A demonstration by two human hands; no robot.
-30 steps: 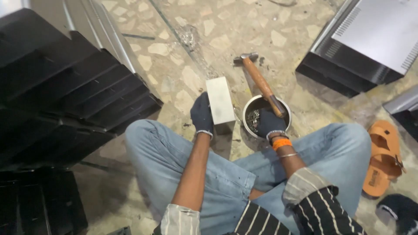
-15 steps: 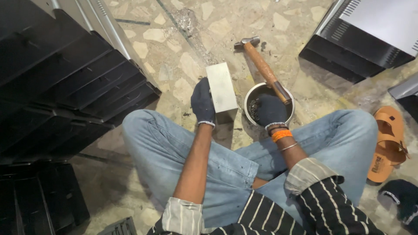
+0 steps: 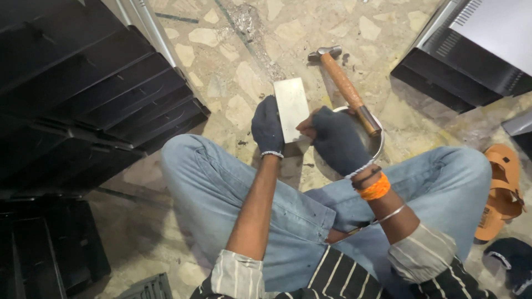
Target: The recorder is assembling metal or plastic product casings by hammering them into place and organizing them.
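Observation:
I sit cross-legged on a stone floor in blue jeans. My left hand (image 3: 267, 127), in a dark glove, holds the left edge of a pale rectangular metal block (image 3: 291, 108) standing on the floor. My right hand (image 3: 335, 141), also gloved with bare fingertips, touches the block's right lower edge with pinched fingers; whether they hold something small is unclear. Just behind the right hand sits a round metal bowl (image 3: 377, 145), mostly hidden by it. A wooden-handled hammer (image 3: 344, 87) rests with its handle end on the bowl's rim and its head on the floor.
Stacked black metal panels (image 3: 83, 94) fill the left side. More black and grey metal sheets (image 3: 471, 50) lie at the upper right. An orange sandal (image 3: 501, 191) and a dark shoe (image 3: 512, 260) lie by my right knee.
My right hand has come out of the bowl and moved left to the block's edge. My left hand stays on the block. The view has shifted slightly.

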